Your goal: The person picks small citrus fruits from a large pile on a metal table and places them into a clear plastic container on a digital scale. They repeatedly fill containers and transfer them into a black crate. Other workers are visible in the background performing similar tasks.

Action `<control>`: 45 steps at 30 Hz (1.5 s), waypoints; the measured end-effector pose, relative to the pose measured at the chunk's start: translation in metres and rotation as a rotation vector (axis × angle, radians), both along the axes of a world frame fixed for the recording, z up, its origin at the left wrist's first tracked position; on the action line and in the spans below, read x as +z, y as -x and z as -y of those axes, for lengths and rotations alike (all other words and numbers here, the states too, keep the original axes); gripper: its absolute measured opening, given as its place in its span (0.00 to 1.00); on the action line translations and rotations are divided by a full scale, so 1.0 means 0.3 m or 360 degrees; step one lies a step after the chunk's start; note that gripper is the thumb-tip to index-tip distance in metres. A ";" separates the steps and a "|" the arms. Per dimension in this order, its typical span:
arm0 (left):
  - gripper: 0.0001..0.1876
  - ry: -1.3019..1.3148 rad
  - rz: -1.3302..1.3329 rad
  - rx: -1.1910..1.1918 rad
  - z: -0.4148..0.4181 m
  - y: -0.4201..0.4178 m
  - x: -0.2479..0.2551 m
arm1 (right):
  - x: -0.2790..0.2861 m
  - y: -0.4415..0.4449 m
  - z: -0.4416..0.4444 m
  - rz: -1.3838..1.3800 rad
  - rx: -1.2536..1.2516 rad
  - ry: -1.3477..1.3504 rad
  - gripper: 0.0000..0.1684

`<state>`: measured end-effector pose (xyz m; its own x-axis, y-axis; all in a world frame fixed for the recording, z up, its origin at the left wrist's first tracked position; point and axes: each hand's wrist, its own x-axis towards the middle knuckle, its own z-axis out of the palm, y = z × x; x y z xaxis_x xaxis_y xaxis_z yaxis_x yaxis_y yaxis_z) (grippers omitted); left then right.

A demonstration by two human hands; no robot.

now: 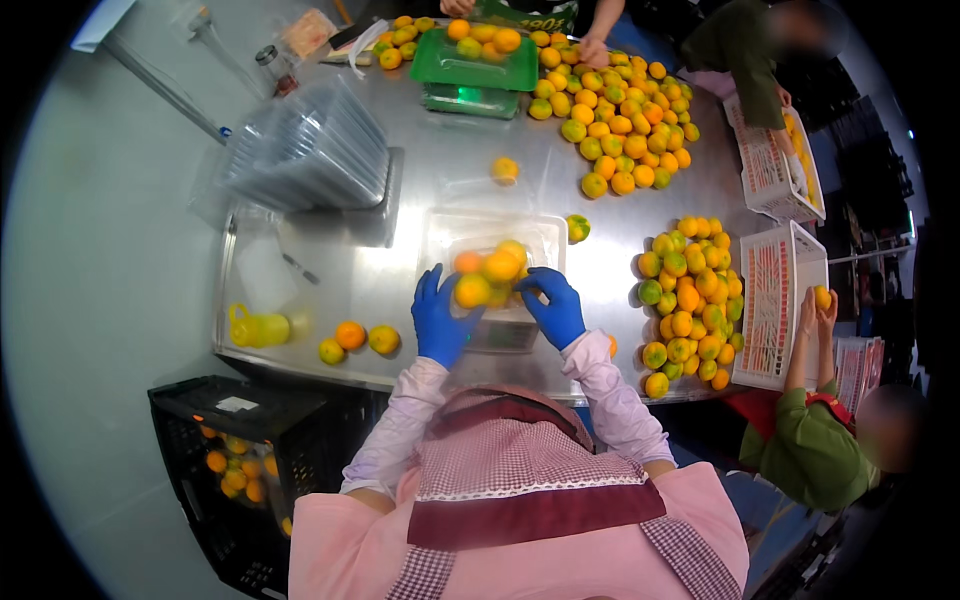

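Note:
Both of my hands wear blue gloves. My left hand (444, 313) is at the left side of several blurred yellow-orange citrus fruits (499, 268), its fingers apart and its thumb by the nearest fruit. On their right side is my right hand (553, 304), its fingertips close to the fruits; whether it grips one cannot be told. The fruits lie over a clear plastic tray (555, 229), on what looks like a scale (502, 336) with a dark display. A greenish fruit (577, 228) sits right of the tray, and a single orange one (505, 170) lies beyond it.
A stack of clear trays (315, 150), a yellow bottle (259, 330) and a pen (301, 268) are at left. Fruit piles (619, 124) (694, 292) lie at right. Across the steel table (360, 289) stands a green tray (474, 67) on a scale. Co-workers handle fruit by white crates (765, 304).

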<state>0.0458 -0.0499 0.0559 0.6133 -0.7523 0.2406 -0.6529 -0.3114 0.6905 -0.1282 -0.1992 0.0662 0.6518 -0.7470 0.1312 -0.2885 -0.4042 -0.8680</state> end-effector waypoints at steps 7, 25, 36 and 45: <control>0.38 0.0212 -0.0028 -0.0182 0.057 -0.015 0.075 | 0.054 0.149 0.062 0.0130 -0.0385 -0.0206 0.11; 0.26 0.0094 0.0173 -0.0444 0.219 -0.082 0.033 | -0.252 0.956 0.264 -0.0810 -0.1590 0.0663 0.42; 0.26 0.0036 0.0089 -0.0329 0.228 -0.081 0.004 | -0.239 0.827 0.481 -0.1323 -0.1554 0.0253 0.50; 0.24 0.0360 -0.0192 -0.0128 0.167 -0.047 -0.031 | -0.349 0.883 0.494 -0.0446 -0.1633 -0.0281 0.36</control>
